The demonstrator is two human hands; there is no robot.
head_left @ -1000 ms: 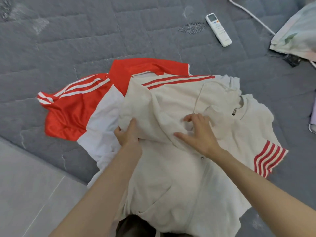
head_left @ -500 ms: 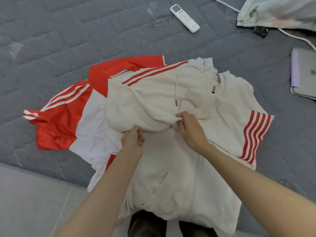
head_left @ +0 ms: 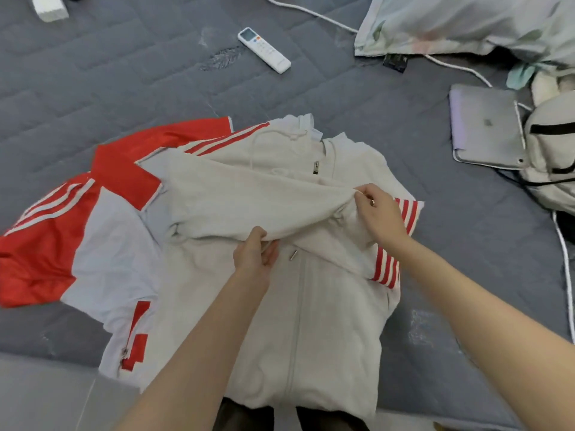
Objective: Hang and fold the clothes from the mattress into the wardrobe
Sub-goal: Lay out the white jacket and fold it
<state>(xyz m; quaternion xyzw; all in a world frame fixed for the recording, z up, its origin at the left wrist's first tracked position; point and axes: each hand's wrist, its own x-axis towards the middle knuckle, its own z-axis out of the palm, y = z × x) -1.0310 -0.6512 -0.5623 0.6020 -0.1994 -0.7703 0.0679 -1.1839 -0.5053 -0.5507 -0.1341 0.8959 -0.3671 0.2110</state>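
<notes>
**Two hands on a folded hoodie sleeve**

A cream zip hoodie (head_left: pixel 326 321) lay front-up in the lower middle of the frame, on the near edge of a grey quilted mattress (head_left: pixel 140 88). One sleeve (head_left: pixel 249 200) was drawn across its chest. The left hand (head_left: pixel 256 255) had its fingers curled round the sleeve's lower edge, just above the zip. The right hand (head_left: pixel 378 213), right of centre, pinched the cloth at the sleeve's far end, beside the red cuff stripes.

Two garments were in view. The second, a red-and-white sports top (head_left: pixel 115 244), lay spread at the left with its right side tucked under the hoodie.

Around them on the mattress lay:

- one white remote control (head_left: pixel 264 49), top centre
- one pale pillow (head_left: pixel 466 23), upper right
- one white cable (head_left: pixel 311 14) running under the pillow
- one silver laptop (head_left: pixel 485 129) at the right, touching a cream bag (head_left: pixel 550 144) with black straps
- one white box (head_left: pixel 49 7), cut off at the upper left corner

Pale floor (head_left: pixel 37 393) showed at the lower left.
</notes>
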